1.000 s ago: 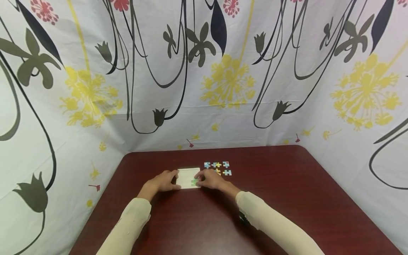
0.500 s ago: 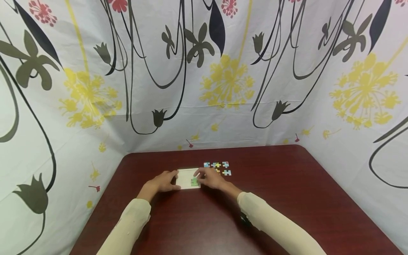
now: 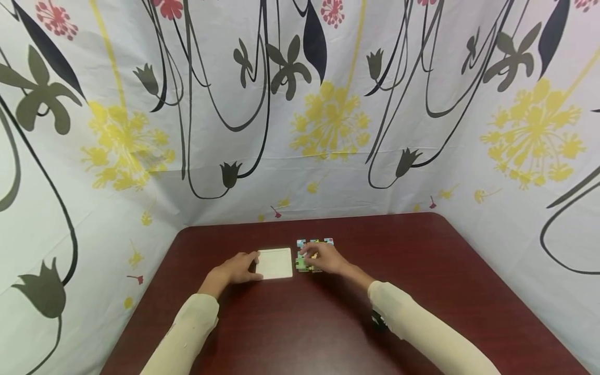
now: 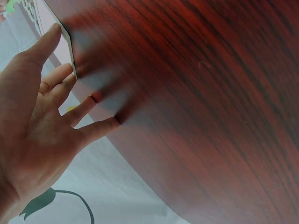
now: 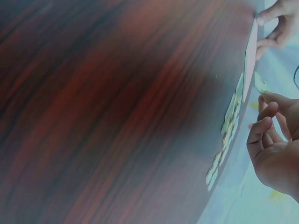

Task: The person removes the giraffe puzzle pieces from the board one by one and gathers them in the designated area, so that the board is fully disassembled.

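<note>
A flat white puzzle board (image 3: 275, 264) lies on the dark red table in the head view, with a thin raised line along its back edge. My left hand (image 3: 238, 268) rests at its left side. In the left wrist view the thumb and index fingertip (image 4: 69, 68) touch the board's edge, while other fingertips stand on the table. My right hand (image 3: 328, 259), right of the board, pinches a green jigsaw piece (image 5: 260, 82) between thumb and finger. Beneath and behind that hand lie several jigsaw pieces (image 3: 329, 241), blue, yellow and green, partly hidden by it.
The wood-grain table (image 3: 290, 328) has rounded far corners. A white cloth (image 3: 281, 140) with printed flowers hangs behind and at both sides. A dark band (image 3: 378, 320) shows under the right sleeve.
My right hand has moved right, off the board to above the loose pieces, taking the green jigsaw piece with it. The board is now bare; my left hand stays at its left edge.
</note>
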